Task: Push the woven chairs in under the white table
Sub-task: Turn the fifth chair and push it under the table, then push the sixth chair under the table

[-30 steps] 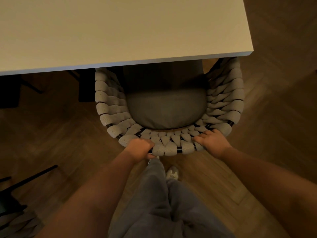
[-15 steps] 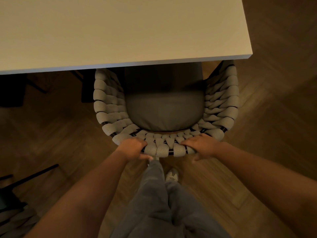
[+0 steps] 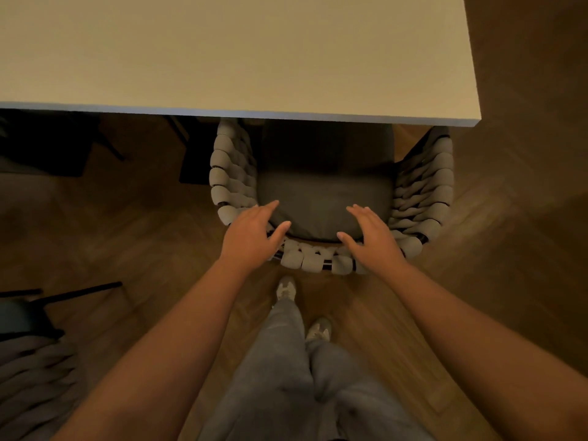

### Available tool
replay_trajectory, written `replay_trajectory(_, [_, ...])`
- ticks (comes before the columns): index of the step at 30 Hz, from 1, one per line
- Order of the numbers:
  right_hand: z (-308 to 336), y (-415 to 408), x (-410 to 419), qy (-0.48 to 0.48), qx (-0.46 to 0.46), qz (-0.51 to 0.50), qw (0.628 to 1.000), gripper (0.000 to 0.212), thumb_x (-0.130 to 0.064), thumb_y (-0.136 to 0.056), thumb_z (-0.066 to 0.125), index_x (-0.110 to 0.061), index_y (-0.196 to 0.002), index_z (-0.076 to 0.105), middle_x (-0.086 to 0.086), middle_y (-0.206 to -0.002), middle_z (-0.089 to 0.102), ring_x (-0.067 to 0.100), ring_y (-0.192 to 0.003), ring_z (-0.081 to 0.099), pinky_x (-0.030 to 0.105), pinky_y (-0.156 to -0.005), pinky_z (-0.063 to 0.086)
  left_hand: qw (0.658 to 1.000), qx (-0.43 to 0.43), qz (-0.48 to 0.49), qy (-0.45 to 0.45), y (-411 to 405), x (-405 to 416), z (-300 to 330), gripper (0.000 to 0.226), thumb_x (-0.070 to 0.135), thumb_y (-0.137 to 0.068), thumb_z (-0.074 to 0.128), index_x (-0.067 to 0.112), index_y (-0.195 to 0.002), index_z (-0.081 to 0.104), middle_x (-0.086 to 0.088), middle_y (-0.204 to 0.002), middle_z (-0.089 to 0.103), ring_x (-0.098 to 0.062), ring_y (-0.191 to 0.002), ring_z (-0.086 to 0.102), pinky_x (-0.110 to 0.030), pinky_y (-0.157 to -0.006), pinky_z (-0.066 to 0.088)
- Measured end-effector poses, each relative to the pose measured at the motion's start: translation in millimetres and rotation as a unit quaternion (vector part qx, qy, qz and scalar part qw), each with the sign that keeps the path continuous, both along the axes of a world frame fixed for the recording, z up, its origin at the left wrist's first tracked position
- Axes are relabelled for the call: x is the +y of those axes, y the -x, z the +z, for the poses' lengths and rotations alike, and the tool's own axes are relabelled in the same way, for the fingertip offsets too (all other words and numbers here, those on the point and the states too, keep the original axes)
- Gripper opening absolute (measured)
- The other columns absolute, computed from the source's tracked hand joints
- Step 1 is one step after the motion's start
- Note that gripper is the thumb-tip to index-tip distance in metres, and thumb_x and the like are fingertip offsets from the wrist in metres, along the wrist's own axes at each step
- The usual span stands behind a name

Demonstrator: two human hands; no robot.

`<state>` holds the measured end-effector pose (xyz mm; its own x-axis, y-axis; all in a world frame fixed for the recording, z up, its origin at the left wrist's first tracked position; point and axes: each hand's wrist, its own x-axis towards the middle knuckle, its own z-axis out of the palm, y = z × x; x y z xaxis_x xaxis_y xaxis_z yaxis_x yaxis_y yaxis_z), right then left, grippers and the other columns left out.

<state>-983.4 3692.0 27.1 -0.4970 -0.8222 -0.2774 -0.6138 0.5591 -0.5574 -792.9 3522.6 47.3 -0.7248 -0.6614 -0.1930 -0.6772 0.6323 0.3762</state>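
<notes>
A: Any writing or brand visible?
B: Nothing readable on any surface.
A: Chair position?
B: Woven chair [image 3: 423, 189] has its front under the white counter [image 3: 241, 55] edge. Grey seat cushion [image 3: 321, 198] half in shadow beneath the top, curved back rim nearest the person.
A: Hands?
B: Left hand [image 3: 251, 237] over the back rim's left part, fingers straight and spread, gripping nothing. Right hand [image 3: 372, 237] over the right part, same, fingers extended toward the cushion. Can't tell if the palms touch the weave or sit just above it.
A: Anything else?
B: Second woven chair [image 3: 31, 374] at lower left on the wood floor [image 3: 143, 237], well apart from the counter.
</notes>
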Motion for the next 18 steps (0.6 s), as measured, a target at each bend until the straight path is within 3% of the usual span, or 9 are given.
replay_trajectory(4, [17.5,-22.3,-10.7,0.011,0.001,0.026,1.0,0.064,-0.049,-0.094,0.052,-0.024,-0.148,0.03,-0.002,-0.155,0.03,0.017,-0.146,0.017,0.041,-0.119,0.02,0.997,0.049,0.059,-0.017,-32.0,6.9,16.2,0.065,0.06,-0.094,0.037,0.023,-0.147,0.035,-0.003,-0.143,0.049,-0.021,-0.134,0.042,-0.041,-0.106,0.041])
replay_trajectory(9, [38.7,-70.1,-23.8,0.017,-0.036,0.078,0.996,0.064,-0.044,-0.093,0.056,-0.025,-0.148,0.029,-0.004,-0.155,0.029,0.017,-0.147,0.014,0.046,-0.119,0.018,0.983,0.098,0.142,-0.06,-83.5,31.4,32.5,0.065,0.058,-0.093,0.041,0.026,-0.149,0.032,0.001,-0.146,0.044,-0.019,-0.134,0.04,-0.037,-0.104,0.039])
replay_trajectory(18, [63.0,-219.2,-22.2,0.007,-0.077,0.213,0.974,0.069,-0.046,-0.091,0.059,-0.031,-0.149,0.026,-0.007,-0.157,0.024,0.015,-0.147,0.011,0.048,-0.118,0.019,0.946,0.146,0.283,-0.063,-237.7,94.1,49.0,0.064,0.058,-0.093,0.044,0.025,-0.147,0.037,0.002,-0.147,0.044,-0.017,-0.136,0.039,-0.035,-0.11,0.034])
